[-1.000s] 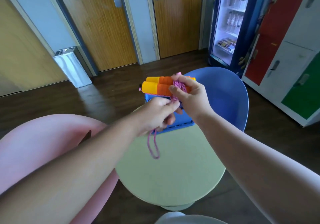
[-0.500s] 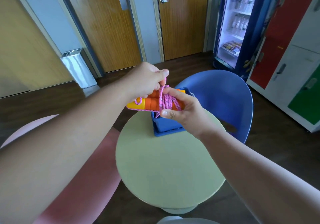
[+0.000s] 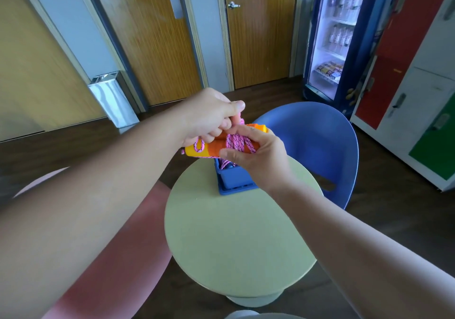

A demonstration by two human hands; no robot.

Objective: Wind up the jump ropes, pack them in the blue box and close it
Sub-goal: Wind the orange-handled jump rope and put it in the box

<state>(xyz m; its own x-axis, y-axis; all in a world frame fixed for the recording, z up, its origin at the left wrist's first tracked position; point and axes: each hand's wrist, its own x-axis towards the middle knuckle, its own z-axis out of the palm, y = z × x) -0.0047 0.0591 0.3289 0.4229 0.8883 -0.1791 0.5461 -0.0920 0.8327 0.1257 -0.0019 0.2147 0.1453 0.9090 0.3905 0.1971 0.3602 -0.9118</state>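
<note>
Jump rope [image 3: 237, 143]: our right hand [image 3: 261, 157] clamps its wound handles while our left hand [image 3: 209, 116], at ten o'clock, pinches the cord, fingers together.

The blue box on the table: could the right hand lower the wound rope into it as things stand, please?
Probably yes. The right hand holds the jump rope just above the blue box, which stands open. The left hand still pinches the cord end, so that must finish first.

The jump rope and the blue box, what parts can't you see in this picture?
Head view only:
- The orange handles: partly covered by the left hand and right hand.
- The pink cord: its end is hidden under the left hand's fingers.
- The blue box: its far side and most of the inside are behind the right hand; no lid can be made out.
- Fridge bottles: too blurred to read.
</note>
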